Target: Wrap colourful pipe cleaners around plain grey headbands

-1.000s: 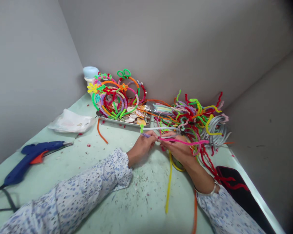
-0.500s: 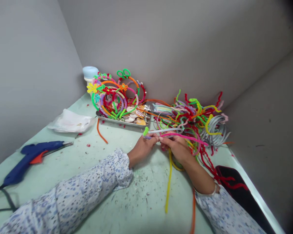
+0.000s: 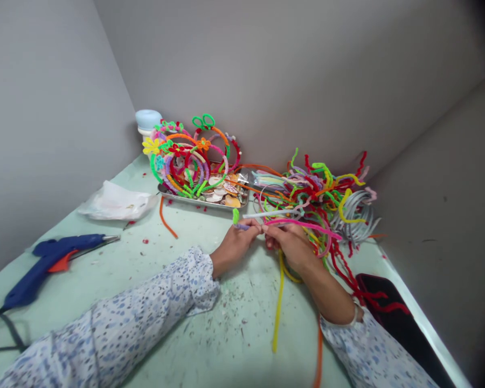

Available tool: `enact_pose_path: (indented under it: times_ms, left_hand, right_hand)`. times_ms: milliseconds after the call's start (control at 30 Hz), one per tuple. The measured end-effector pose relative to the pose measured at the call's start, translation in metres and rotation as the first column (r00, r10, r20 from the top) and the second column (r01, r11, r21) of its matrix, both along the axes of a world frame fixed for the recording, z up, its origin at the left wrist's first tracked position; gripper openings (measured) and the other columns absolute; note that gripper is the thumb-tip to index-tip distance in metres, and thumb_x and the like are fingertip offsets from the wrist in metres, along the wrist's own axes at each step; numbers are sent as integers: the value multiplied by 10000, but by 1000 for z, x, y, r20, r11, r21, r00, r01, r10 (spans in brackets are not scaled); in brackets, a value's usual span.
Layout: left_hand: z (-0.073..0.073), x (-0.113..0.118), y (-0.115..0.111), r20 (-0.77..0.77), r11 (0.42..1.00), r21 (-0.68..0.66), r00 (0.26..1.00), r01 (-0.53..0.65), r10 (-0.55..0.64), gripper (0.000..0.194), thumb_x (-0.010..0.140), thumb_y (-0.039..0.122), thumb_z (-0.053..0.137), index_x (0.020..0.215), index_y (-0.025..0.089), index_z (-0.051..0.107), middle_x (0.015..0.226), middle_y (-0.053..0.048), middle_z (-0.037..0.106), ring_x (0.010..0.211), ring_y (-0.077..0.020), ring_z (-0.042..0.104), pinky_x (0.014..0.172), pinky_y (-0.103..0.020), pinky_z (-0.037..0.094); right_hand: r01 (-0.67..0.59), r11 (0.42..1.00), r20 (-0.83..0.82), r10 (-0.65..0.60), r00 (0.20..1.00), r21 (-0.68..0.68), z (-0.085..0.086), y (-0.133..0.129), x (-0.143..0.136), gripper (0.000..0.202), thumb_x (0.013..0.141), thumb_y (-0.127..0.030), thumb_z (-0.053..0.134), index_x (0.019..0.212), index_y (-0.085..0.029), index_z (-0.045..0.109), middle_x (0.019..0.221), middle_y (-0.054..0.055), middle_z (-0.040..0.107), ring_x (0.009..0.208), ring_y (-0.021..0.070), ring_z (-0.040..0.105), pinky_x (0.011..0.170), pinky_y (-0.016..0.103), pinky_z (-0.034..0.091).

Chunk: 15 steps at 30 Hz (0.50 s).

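My left hand (image 3: 233, 247) pinches a thin headband wrapped in pipe cleaner, with a bright green tip (image 3: 235, 216) and a purple stretch (image 3: 241, 227) beside my fingers. A bare whitish length (image 3: 262, 214) runs behind both hands, apparently part of the same band. Close against the left fingertips, my right hand (image 3: 294, 245) has its thumb and finger closed on a pink pipe cleaner (image 3: 319, 228), whose long free end trails to the right. The exact spot where pink meets band is hidden by my fingertips.
Finished colourful headbands (image 3: 186, 156) lean in a metal tray (image 3: 204, 203) of paper cutouts. Loose pipe cleaners (image 3: 323, 188) and grey bands (image 3: 358, 213) heap up at right, near a dark phone (image 3: 388, 307). A blue glue gun (image 3: 44, 264) and plastic bag (image 3: 117, 202) lie left.
The green tip and the whitish length have shifted slightly left and tilted a little. Both hands stay together with the same grip; the view has moved very slightly.
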<state>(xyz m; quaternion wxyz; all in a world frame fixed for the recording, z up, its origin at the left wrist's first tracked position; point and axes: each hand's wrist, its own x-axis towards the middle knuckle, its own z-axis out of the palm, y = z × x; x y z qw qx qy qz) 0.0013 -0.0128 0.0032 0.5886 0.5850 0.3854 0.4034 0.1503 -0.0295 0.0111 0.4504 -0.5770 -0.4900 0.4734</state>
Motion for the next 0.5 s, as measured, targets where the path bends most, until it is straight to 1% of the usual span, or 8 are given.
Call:
enact_pose_path:
  times_ms: [100,167,300,367,433,500]
  left_hand:
    - [-2,-1,2,7,1000,-9,1000,-14,15,117,778,249,481,684,184,506,560,50,401,538,-103,340,539,-255,263]
    - [-2,-1,2,1,1000,-18,1000,-14,14,113,772,241,475,678,184,504,555,51,398,531,-102,336,532,-254,260]
    - [2,0,-1,-13,999,-34,1000,-18,17,110,764,218,481,659,186,486,544,52,398,533,-102,355,540,-247,284]
    - [3,1,-1,-13,1000,-15,1000,-18,18,122,776,223,488,660,185,483,552,51,410,554,-104,383,566,-244,314]
    - [0,2,-1,-10,1000,24,1000,-6,6,141,794,240,497,666,180,488,575,46,437,588,-106,417,608,-246,346]
    - [-5,4,0,4,998,61,1000,18,-19,153,809,258,498,681,174,505,613,34,478,632,-113,456,657,-254,373]
  right_hand:
    - [4,1000,22,-5,1000,22,3,-2,-2,275,732,-437,664,652,-175,634,530,4,595,494,131,515,494,257,389]
    - [10,999,23,-11,1000,47,3,-2,-2,275,749,-442,649,661,-182,630,535,1,595,504,136,525,504,260,397]
    - [24,998,115,-32,993,66,4,-2,-2,307,772,-423,605,573,-189,600,501,1,575,488,136,516,511,269,393]
    - [8,998,179,-21,984,68,5,-3,-1,337,781,-399,568,516,-192,576,471,-2,556,468,132,498,505,270,380]
    - [-7,997,208,-8,978,70,3,-2,0,353,782,-391,540,488,-196,566,451,-3,544,458,131,489,498,269,371]
    - [-14,998,187,2,982,63,-1,-1,2,361,774,-403,528,478,-199,564,445,2,541,463,134,494,494,267,373]
